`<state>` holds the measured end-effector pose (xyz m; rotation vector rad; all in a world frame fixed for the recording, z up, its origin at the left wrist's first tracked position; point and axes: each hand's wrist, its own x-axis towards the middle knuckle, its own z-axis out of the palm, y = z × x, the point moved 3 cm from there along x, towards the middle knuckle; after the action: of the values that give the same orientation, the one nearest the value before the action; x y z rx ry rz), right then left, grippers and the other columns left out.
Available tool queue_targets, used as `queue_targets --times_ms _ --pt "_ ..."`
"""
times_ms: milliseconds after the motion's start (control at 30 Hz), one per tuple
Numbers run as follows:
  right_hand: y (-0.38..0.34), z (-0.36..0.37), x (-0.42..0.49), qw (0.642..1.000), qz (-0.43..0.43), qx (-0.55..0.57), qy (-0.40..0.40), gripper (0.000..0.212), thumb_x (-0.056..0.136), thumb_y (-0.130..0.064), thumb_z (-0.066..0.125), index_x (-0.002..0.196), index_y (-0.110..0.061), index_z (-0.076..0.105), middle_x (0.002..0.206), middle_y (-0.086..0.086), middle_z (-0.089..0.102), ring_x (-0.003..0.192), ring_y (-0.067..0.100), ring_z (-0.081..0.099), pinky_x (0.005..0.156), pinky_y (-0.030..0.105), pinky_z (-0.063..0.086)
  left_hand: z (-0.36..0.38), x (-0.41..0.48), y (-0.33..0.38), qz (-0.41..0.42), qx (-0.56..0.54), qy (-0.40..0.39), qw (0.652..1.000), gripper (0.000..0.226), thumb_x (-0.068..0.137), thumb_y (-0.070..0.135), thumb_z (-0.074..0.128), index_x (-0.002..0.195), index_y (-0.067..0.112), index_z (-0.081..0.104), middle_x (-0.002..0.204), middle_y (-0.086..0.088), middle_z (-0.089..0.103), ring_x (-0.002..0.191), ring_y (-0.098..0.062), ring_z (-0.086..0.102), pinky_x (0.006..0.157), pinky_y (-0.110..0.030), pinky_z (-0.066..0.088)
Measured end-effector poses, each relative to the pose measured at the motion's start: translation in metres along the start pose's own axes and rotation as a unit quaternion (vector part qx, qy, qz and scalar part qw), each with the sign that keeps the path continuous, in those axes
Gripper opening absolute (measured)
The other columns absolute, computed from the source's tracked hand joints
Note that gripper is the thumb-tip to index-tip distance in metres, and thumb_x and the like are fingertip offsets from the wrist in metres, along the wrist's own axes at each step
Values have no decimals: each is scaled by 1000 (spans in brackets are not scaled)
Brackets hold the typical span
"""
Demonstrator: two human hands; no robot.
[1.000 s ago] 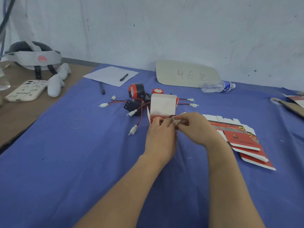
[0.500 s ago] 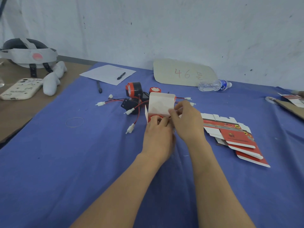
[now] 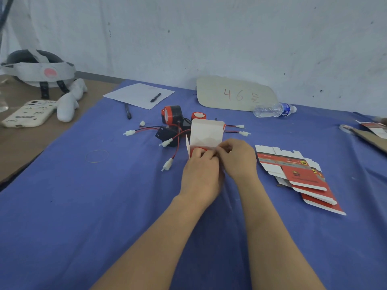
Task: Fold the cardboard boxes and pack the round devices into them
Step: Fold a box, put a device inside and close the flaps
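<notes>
**Box held in both hands**

Red-and-white cardboard box (image 3: 206, 133) stands mid blue-clothed tabletop (image 3: 104, 206), white lid flap upright. Left hand (image 3: 201, 170) curled round its near left side; right hand (image 3: 238, 158) pinches its front edge. Red-and-black round devices (image 3: 171, 115) just behind.

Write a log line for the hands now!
left hand grips open box | right hand pinches its front | round devices behind it

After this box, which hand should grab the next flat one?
Right, likely. The flat boxes lie just right of the right hand, nothing between; the left hand would have to cross over, and its grip is on the box.
</notes>
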<state>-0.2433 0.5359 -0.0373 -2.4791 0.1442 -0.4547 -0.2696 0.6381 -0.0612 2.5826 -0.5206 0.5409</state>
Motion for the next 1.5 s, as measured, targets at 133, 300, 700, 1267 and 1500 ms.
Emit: queue_targets --times_ms 133,300,700,1267,1500 --pt "-2 -1 0 999 -10 -35 -3 24 97 -25 48 112 -21 66 111 0 68 107 25 56 94 42 43 -3 0 1 -4 -8 2 1000 32 97 25 47 125 17 60 133 9 53 121 -13 36 80 -21 40" --pt "-1 3 -1 999 20 -9 49 14 93 -21 53 104 -14 59 104 4 65 100 26 56 90 44 43 -4 -1 2 4 -3 -1 1000 33 96 25 46 126 18 58 132 8 53 121 -15 37 83 -24 42" --pt "16 6 3 1000 1 -13 1 28 96 -20 46 108 -21 71 126 -1 56 118 24 47 93 32 37 4 -5 5 21 26 11 999 44 96 23 46 139 17 46 138 6 50 117 -21 39 97 -30 37" --pt "15 5 -3 963 52 263 38 31 98 -29 49 74 -21 67 76 -6 67 72 11 61 68 23 50 2 3 5 28 33 23 999 30 98 24 43 125 17 55 126 3 58 119 -19 40 98 -29 32" --pt "19 16 -7 961 61 263 -52 27 93 -25 58 119 -22 52 109 -5 59 86 8 58 58 14 43 -29 -1 -6 -33 -129 168 977 14 92 12 52 93 13 66 92 -3 65 87 -18 57 73 -30 47"
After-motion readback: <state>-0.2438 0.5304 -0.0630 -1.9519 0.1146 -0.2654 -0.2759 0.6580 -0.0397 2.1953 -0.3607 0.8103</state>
